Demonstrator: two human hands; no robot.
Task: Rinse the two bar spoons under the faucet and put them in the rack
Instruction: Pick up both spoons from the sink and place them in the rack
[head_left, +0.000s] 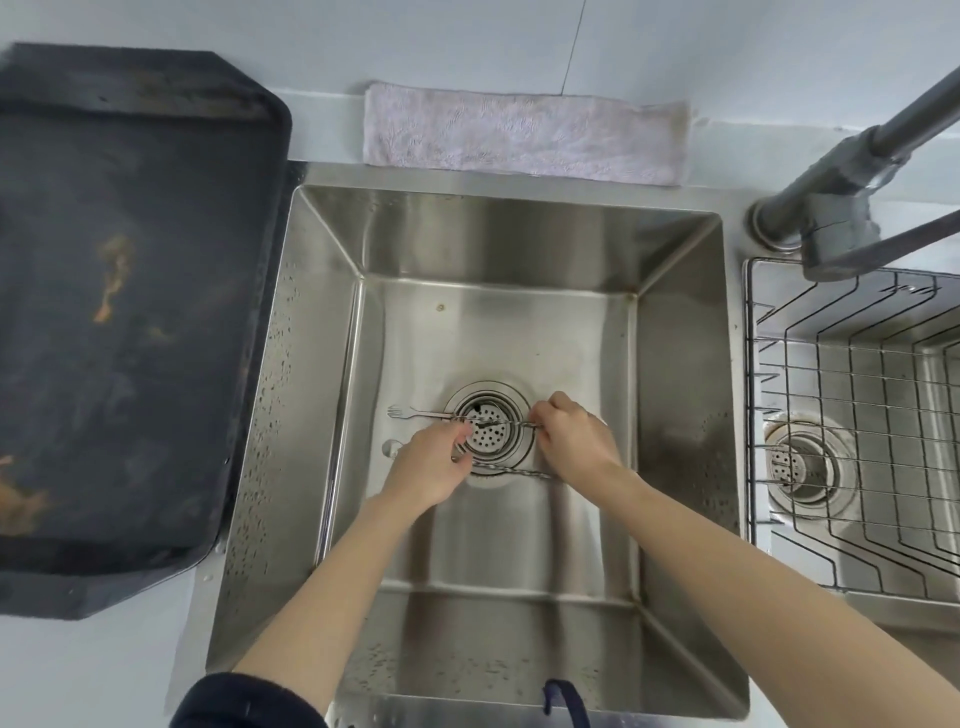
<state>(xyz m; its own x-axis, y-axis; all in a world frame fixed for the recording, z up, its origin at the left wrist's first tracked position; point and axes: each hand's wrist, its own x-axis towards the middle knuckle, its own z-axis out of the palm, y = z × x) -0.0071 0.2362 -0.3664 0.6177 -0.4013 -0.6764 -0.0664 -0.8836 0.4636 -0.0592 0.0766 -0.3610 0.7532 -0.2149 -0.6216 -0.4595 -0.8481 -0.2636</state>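
Two thin metal bar spoons lie across the drain (491, 428) on the bottom of the steel sink (675, 364). The farther bar spoon (415, 413) has a small fork end pointing left; my right hand (574, 439) pinches its twisted shaft at the right end. The nearer bar spoon (511, 472) shows its bowl at the left and runs under my left hand (431, 470). That hand's fingers curl over both shafts beside the drain; its grip is hidden. The wire rack (852, 410) sits in the right basin. The grey faucet (852, 171) stands at the upper right; no water is visible.
A large dark tray (130, 312) covers the counter left of the sink. A folded pale towel (519, 137) lies behind the sink against the wall. The second basin's drain (800, 467) shows beneath the rack. Water drops dot the sink walls.
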